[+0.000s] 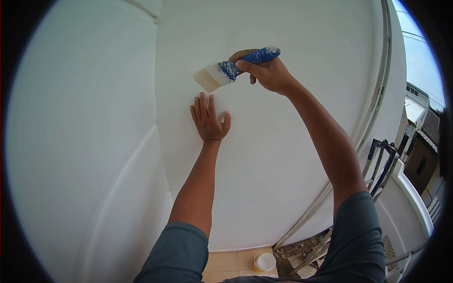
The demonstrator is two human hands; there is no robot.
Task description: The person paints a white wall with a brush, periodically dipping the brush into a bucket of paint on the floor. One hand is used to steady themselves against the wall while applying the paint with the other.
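Note:
My right hand (264, 73) grips a wide paint brush (229, 70) by its blue handle, which is spattered with white paint. The pale bristles point down and left against or close to the white wall (273, 155); whether they touch it I cannot tell. Just below the bristles, my left hand (210, 118) lies flat on the wall with its fingers spread and pointing up. Nothing is held in it.
On the tiled floor (222, 262) below stands a white bucket (265, 262). A metal ladder (377, 165) is at the right, beside a low white wall (401, 207). Another white wall (80, 118) runs along the left. Rubble (302, 250) lies at the lower right.

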